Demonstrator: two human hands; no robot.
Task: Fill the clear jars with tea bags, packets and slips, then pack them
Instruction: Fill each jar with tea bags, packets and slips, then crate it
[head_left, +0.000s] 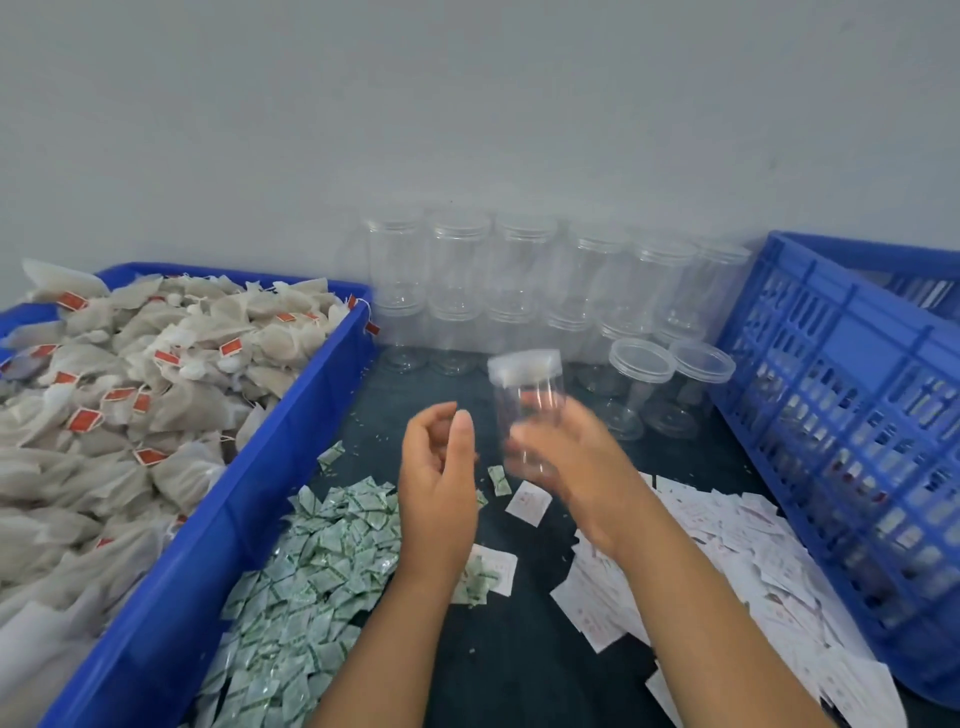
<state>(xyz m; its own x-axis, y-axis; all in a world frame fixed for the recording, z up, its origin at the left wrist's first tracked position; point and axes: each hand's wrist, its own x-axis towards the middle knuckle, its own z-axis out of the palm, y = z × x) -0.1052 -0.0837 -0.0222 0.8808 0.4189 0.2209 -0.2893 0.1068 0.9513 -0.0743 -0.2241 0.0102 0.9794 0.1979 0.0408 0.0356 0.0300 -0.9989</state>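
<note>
The task is standing at an early stage of one filling cycle, judging by the stock in view. The blue bin (171, 597) on the left is sitting heaped with tea bags (130, 395), and the blue lattice crate (841, 415) on the right is showing pale shapes through its wall; whether these are packed jars cannot be told. Empty clear jars (519, 280) are standing stacked in two tiers against the rear wall, with two more jars (670, 384) standing just beside the crate. On the dark worktop (519, 649), a pile of green-printed packets (311, 571) is lying beside the bin and a pile of white slips (727, 561) is lying near the crate, so much filling and packing appears to be outstanding. The right hand (576, 467) is holding one clear jar (527, 395) upright above the worktop centre, its fingers (566, 423) curling round the lower body; the jar is blurred and appears empty, with a pale lid or rim at its top. The left hand (439, 483) is hovering just beside the jar, its fingers (462, 431) loosely curved, parted from the thumb, and gripping nothing visible.
</note>
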